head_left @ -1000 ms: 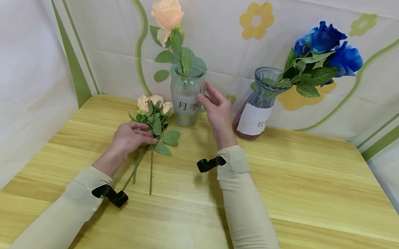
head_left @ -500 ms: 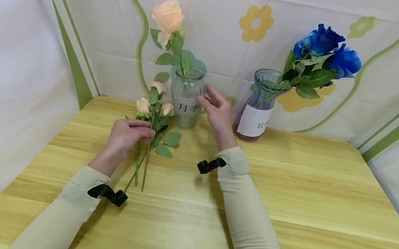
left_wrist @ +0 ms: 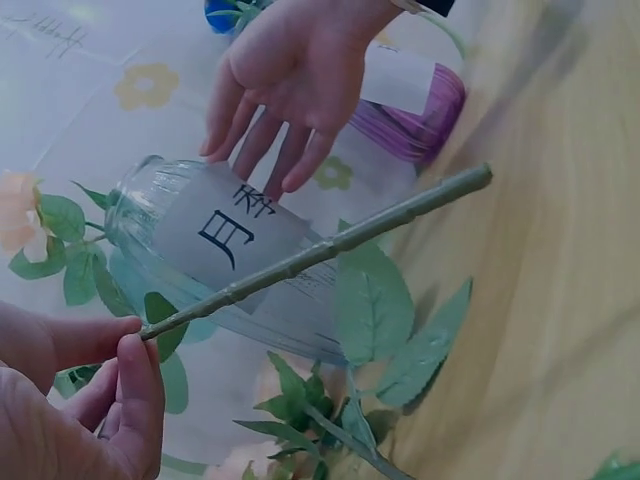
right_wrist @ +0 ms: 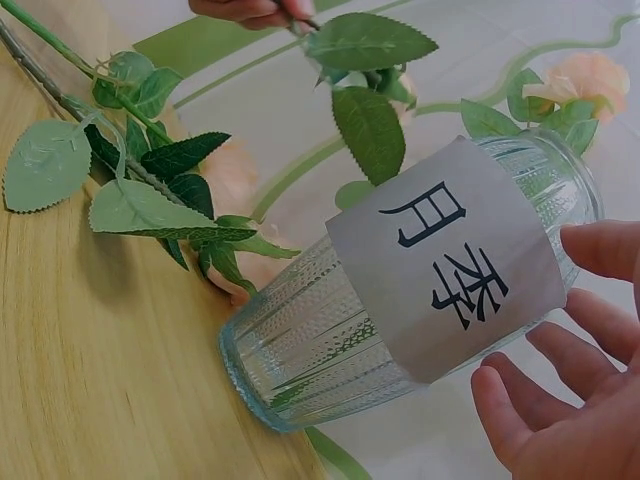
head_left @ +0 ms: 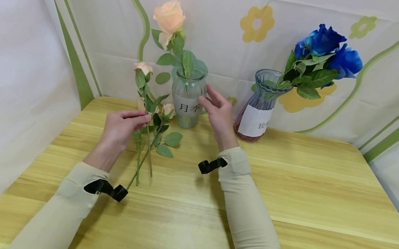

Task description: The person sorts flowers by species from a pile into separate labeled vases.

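My left hand [head_left: 121, 128] pinches the stem [left_wrist: 320, 250] of a peach rose [head_left: 143, 68] between thumb and fingertips. In the head view, the bloom is up and the stem's lower end points down over the table. Just right of it stands a clear ribbed glass vase [head_left: 188, 89] with a paper label [right_wrist: 445, 260] bearing dark characters. One peach rose [head_left: 168, 18] leans out of that vase to the left. My right hand [head_left: 219, 118] is at the vase's right side, fingers relaxed and spread, fingertips right by the glass. Other peach roses [head_left: 168, 110] lie on the table beneath my left hand.
To the right, a blue-and-purple glass vase [head_left: 268, 83] with a white label holds blue roses [head_left: 325, 40] leaning right. Behind both vases hangs a pale patterned cloth [head_left: 223, 37]. The wooden table [head_left: 302, 193] reaches back to the cloth.
My left hand has lifted one peach rose from the bunch, its bloom rising and swinging left in the head view. The right hand has stayed beside the vase.
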`<state>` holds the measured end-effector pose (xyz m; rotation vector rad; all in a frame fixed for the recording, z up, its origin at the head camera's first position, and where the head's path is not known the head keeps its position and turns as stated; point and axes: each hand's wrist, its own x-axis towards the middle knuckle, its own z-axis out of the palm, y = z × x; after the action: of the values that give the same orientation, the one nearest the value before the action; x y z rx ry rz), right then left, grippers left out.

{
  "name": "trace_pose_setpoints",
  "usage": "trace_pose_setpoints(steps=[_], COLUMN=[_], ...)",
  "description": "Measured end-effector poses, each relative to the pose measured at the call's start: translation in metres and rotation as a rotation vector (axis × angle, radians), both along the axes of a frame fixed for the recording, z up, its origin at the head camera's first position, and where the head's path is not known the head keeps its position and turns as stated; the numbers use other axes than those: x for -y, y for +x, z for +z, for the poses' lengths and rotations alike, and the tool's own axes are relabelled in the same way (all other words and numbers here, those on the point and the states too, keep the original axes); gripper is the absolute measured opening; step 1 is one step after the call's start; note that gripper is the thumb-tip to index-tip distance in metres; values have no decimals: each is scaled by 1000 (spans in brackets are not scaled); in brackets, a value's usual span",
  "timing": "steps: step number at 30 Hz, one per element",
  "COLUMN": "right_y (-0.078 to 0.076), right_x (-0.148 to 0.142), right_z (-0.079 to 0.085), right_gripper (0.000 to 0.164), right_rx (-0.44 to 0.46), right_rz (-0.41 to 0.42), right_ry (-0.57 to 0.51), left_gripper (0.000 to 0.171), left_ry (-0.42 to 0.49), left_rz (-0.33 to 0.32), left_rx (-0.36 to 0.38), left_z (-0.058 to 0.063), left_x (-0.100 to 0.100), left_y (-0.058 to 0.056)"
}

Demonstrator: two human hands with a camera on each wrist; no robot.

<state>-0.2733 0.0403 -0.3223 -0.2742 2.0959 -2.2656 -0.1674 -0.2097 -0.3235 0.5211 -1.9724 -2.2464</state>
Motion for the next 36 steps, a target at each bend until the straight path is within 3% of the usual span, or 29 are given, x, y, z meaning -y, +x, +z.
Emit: trace_pose_setpoints(steps=[10,14,20,30,36], right_y=[0,-1,-2,-3,-2], right_x=[0,-1,-3,-1,-1], right_z=[-1,-1,-1,-2,-2], right_gripper=[52,52,53,53,53], right_rx=[3,-5,-10,-15,-15], right_rz=[7,5,2,7,9], right_ry=[9,8,10,4,-1], left_gripper=[7,10,12,15,18], left_ry=[105,188,222,438,506], left_rz=[121,190,289,408,462], left_rx=[-76,-112,-167,-294,-347], left_z=[12,16,21,35,44], left_x=[-5,-8,-13,-21,-27], left_y=[-7,-11,-20,-30,-36])
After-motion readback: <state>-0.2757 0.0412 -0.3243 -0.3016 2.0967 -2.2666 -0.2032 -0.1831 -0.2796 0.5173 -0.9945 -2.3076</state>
